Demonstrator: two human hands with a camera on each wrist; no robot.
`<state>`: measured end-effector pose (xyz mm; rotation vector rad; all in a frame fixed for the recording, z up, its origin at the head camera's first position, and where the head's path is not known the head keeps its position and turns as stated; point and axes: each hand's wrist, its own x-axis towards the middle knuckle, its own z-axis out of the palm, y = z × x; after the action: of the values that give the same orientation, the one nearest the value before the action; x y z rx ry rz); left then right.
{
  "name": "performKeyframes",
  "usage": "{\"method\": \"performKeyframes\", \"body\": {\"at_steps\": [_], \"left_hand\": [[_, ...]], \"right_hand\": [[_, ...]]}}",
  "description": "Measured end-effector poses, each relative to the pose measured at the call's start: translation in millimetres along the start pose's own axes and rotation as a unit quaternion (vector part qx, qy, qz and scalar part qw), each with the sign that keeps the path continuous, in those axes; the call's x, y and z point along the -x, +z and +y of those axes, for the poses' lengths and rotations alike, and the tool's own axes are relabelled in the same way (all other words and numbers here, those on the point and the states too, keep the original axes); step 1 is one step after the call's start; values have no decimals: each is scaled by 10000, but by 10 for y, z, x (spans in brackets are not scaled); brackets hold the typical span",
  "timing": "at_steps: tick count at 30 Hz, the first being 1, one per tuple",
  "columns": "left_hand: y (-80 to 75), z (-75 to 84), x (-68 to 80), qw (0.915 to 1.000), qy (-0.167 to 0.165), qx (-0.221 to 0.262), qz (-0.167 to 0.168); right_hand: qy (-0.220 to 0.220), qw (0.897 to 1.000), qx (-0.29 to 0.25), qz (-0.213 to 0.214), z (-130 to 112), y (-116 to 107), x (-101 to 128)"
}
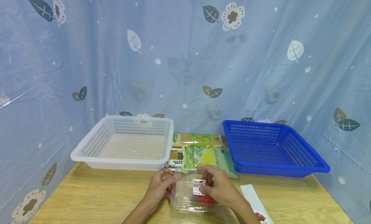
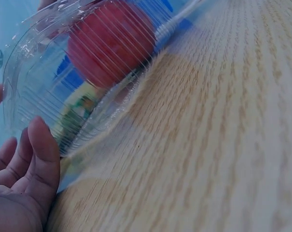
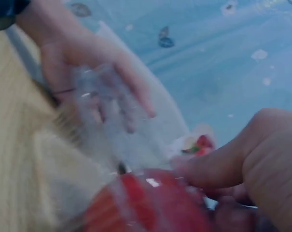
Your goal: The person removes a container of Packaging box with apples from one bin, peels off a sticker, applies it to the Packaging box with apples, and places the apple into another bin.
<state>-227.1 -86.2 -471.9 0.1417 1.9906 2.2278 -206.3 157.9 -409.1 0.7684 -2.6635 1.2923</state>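
Observation:
A clear plastic clamshell box (image 1: pixel 184 198) stands on the table, a round red fruit (image 2: pixel 112 43) showing through its ribbed wall. My left hand (image 1: pixel 160 185) grips the box's left edge, thumb on top and fingers lower down. Over the box, my right hand (image 1: pixel 220 185) pinches a white sticker label (image 1: pixel 197 193) with red print, its thumb lying across it. The label lies over the red fruit. In the blurred right wrist view, the right thumb meets the label's picture (image 3: pixel 201 145) above the fruit; how firmly the label sits on the plastic cannot be told.
A white basket (image 1: pixel 121 161) stands at the back left and a blue basket (image 1: pixel 278 169) at the back right. Between them lie a green-yellow packet (image 1: pixel 203 158) and a tan-green packet (image 1: pixel 200 140). A white paper strip (image 1: pixel 252 198) lies right of the hands.

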Motion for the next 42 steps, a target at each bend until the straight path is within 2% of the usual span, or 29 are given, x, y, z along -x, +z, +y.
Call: {"method": "performKeyframes", "body": {"at_steps": [4,9,15,19,22,26,29,31,36,39,42], "left_hand": [[11,2,0,10000,-25,-28,16],[16,16,5,9999,-80,-73,59],[21,21,9,9999,-95,-42,71],[21,26,12,10000,-91,4,38],[20,31,16,10000,-94,-7,15],[17,34,20,10000,-76,-52,-18],[8,26,18,10000,-46,-51,-56],[4,19,15,10000,-35,-55,-74],[1,3,4,10000,-55,-19,-56],[3,6,6,9999,-81,-44,-44],[10,23,20,9999,-128,-95,-26]], "right_hand": [[262,9961,600,598,-9,129,-32],[872,9838,1287,893,-76,198,-83],[1449,9748,1301,1089,-112,208,-129],[1509,9714,1317,1276,-110,214,-141],[1421,9733,1222,1326,-84,199,-136],[1150,9854,758,1001,-27,114,-112],[882,9950,223,402,5,4,-73],[691,9976,-79,-49,8,-73,-45],[308,9944,-527,-866,-17,-194,-3],[299,9901,-840,-1085,-9,-224,9],[429,9825,-1394,-1156,37,-259,21]]}}
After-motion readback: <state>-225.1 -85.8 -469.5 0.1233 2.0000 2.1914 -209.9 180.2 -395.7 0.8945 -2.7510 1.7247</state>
